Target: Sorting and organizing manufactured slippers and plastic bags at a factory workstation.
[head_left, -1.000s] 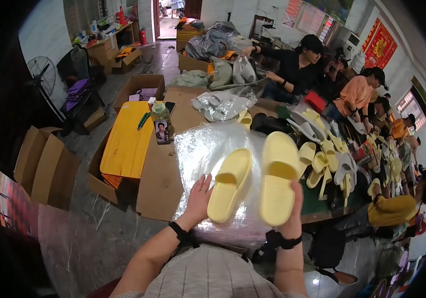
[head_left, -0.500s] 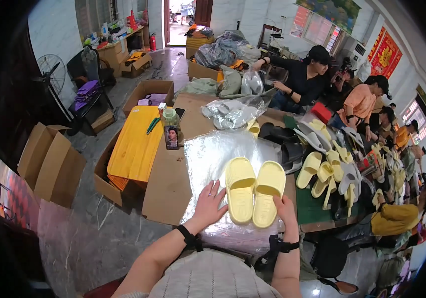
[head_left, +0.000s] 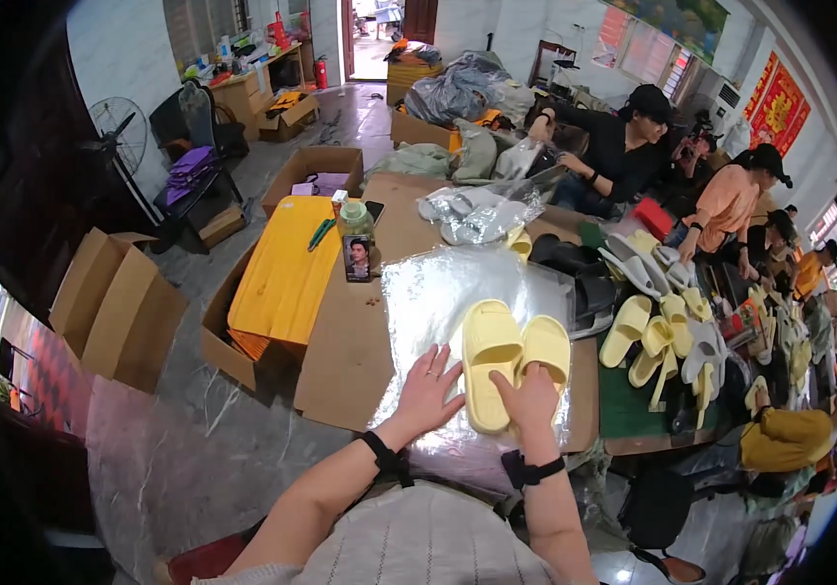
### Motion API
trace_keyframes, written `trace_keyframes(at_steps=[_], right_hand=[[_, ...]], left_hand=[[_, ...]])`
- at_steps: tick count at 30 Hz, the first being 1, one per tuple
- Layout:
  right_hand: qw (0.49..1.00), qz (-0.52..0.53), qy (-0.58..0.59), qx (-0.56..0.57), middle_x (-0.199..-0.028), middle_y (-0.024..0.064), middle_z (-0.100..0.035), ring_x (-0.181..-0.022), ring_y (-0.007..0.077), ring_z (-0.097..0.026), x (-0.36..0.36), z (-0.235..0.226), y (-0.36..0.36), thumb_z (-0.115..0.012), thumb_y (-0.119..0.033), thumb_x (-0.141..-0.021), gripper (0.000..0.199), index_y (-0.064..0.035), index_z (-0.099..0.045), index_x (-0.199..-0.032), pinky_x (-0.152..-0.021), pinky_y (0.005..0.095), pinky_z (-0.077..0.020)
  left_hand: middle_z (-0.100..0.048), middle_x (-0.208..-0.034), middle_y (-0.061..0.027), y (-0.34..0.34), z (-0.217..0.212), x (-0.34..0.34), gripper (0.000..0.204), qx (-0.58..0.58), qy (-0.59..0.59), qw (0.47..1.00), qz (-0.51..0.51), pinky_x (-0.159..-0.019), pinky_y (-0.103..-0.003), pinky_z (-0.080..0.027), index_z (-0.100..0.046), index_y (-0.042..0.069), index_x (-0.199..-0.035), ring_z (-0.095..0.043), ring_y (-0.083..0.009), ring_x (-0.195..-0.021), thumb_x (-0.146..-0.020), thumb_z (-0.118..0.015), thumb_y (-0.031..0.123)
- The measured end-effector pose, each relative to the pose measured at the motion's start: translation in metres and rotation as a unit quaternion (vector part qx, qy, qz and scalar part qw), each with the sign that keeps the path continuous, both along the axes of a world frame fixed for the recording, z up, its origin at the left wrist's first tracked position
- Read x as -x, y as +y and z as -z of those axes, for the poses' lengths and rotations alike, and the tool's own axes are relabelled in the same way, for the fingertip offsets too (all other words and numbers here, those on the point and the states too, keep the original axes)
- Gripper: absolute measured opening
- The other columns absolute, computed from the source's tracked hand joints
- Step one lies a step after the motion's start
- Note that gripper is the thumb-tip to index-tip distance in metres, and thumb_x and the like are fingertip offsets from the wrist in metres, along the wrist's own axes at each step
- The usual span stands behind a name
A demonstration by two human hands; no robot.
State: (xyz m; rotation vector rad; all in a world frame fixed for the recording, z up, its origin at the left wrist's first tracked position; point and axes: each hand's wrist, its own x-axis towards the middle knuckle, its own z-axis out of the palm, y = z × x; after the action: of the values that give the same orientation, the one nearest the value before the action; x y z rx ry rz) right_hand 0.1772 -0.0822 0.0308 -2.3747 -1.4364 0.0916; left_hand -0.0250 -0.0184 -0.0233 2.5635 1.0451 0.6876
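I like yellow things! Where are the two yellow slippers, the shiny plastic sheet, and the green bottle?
Yellow slippers (head_left: 492, 363), head view, on the left slipper's strap.
Plastic sheet (head_left: 420, 297), head view, on its bare upper left part.
Green bottle (head_left: 356, 221), head view, on its body.

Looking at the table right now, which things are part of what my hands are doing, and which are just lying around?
In hand:
left hand
right hand
pair of yellow slippers
clear plastic sheet

Lying about:
green-capped bottle
yellow board
heap of loose slippers
empty plastic bags
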Motion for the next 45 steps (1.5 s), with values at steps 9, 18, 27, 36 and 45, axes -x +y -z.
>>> trace_keyframes(at_steps=[9,18,27,36,45], right_hand=[[0.999,0.017,0.019,-0.037,-0.091,0.0186,-0.065,-0.085,0.0387,-0.065,-0.006,0.025,0.01,-0.066,-0.053,-0.088,0.051,-0.0025,-0.064,-0.095,-0.074,0.0488,-0.0511],[0.994,0.039,-0.017,-0.097,-0.085,0.0172,-0.061,-0.079,0.038,-0.061,0.004,0.033,0.01,-0.073,-0.048,-0.085,0.047,-0.003,-0.06,-0.087,-0.071,0.0472,-0.0478],[0.994,0.073,0.024,-0.079,-0.084,0.0135,-0.058,-0.077,0.0331,-0.059,0.009,0.029,0.015,-0.079,-0.038,-0.082,0.041,-0.0024,-0.06,-0.088,-0.068,0.0437,-0.0473],[0.988,0.068,0.062,-0.123,-0.077,0.0088,-0.051,-0.067,0.0233,-0.048,0.008,0.036,0.017,-0.081,-0.021,-0.08,0.033,0.0011,-0.062,-0.094,-0.061,0.0365,-0.0399],[0.986,0.096,0.094,-0.101,-0.078,0.0097,-0.052,-0.069,0.0264,-0.05,0.011,0.034,0.015,-0.083,-0.023,-0.078,0.038,0.0,-0.064,-0.103,-0.063,0.0378,-0.042]], left_hand=[[-0.037,-0.157,-0.0195,0.025,-0.016,0.028,0.053,0.264,-0.164,0.949,0.054,-0.115,-0.044,-0.033,-0.055,0.011,-0.141,-0.036,-0.034,-0.144,-0.093,-0.066,0.03],[-0.075,-0.085,-0.0067,0.123,0.054,0.108,0.018,0.263,-0.358,0.859,-0.255,-0.072,-0.032,-0.055,-0.075,0.003,-0.102,-0.069,-0.0163,-0.078,-0.092,-0.07,0.017],[-0.073,-0.091,-0.0155,0.215,0.139,0.095,0.022,0.238,-0.13,0.903,-0.332,-0.078,-0.041,-0.054,-0.076,0.005,-0.101,-0.069,-0.0322,-0.086,-0.086,-0.072,0.021],[-0.069,-0.099,-0.0116,0.286,0.207,0.07,0.02,0.128,0.049,0.935,-0.326,-0.092,-0.044,-0.049,-0.076,0.015,-0.101,-0.058,-0.0333,-0.105,-0.083,-0.071,0.022],[-0.066,-0.096,-0.012,0.297,0.229,0.073,0.01,0.083,0.008,0.946,-0.313,-0.087,-0.044,-0.05,-0.077,0.012,-0.08,-0.058,-0.032,-0.099,-0.076,-0.077,0.021]])
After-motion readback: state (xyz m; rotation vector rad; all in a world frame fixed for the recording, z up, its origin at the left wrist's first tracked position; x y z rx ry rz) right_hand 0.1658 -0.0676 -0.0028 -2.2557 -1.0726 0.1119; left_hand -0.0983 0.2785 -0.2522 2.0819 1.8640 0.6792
